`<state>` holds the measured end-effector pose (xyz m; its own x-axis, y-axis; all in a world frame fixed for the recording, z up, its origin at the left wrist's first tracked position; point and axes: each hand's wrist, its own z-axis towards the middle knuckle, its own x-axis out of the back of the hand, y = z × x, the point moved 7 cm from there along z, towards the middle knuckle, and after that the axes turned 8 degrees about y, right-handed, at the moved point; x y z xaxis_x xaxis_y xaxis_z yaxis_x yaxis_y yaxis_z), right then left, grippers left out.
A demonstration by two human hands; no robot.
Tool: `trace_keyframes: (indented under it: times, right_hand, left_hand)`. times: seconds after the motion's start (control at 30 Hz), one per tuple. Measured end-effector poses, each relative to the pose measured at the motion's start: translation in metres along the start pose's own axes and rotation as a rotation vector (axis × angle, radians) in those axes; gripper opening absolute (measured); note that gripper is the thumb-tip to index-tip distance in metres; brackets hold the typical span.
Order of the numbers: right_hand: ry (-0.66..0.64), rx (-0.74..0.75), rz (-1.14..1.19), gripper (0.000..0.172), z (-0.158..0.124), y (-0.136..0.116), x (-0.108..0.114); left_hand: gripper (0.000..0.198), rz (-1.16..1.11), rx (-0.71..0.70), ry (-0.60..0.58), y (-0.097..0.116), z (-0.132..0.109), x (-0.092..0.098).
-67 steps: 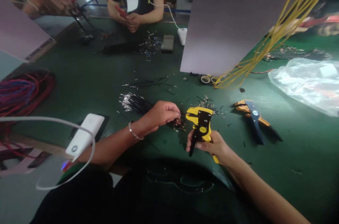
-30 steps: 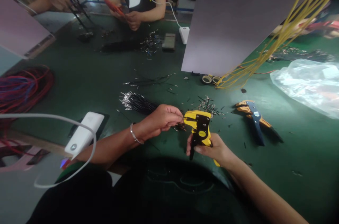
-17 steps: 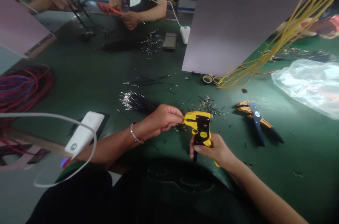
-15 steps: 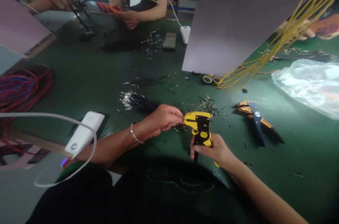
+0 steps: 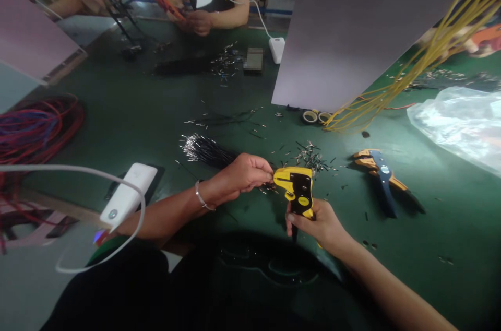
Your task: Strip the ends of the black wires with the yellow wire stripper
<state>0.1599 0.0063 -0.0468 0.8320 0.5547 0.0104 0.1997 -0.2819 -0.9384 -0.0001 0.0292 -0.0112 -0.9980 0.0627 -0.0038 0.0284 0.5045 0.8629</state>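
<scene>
My right hand is wrapped round the handles of a yellow-and-black wire stripper, held upright with its jaws facing left. At the jaw mouth, the thumb and fingers of my left hand are pinched together. Whatever they hold there is too small and covered to make out. Behind my left hand lies a bundle of black wires with bright stripped or metal ends. Short black and metallic offcuts are scattered just beyond the stripper.
A blue-and-orange wire stripper lies at right, near a clear plastic bag. Yellow wires hang beside a grey panel. Tape rolls, a white power bank and red-blue wire coils surround me. Across the table a co-worker's hands hold an orange tool.
My view has shifted slightly, so everything sits a little further right. The stripper's handles look closer together in my right hand. The co-worker's orange tool has tilted more upright.
</scene>
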Motion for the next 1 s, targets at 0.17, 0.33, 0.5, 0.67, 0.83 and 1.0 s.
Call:
trace_keyframes:
  times: [0.17,0.33,0.5,0.67,0.83,1.0]
  right_hand:
    - [0.048,-0.001,-0.066,0.009,0.0,0.0,0.002]
    - [0.072,0.025,-0.103,0.003,0.0,0.003,0.005]
    - [0.051,-0.009,-0.081,0.003,-0.003,0.005,0.006]
    - [0.014,-0.066,0.004,0.005,-0.007,0.005,0.007]
    - [0.063,-0.064,0.06,0.013,-0.004,0.006,0.011]
    - [0.044,-0.061,0.071,0.018,-0.007,0.003,0.01]
  left_hand:
    - [0.007,0.069,-0.031,0.055,0.002,0.001,0.003]
    - [0.006,0.096,-0.066,0.08,0.004,0.003,0.003]
    - [0.006,0.142,-0.165,0.088,0.004,0.007,0.005]
    - [0.007,0.22,-0.23,0.09,0.006,0.008,0.004]
    - [0.008,0.255,-0.23,0.123,0.009,0.003,0.003]
    - [0.008,0.252,-0.288,0.136,0.013,0.001,0.004]
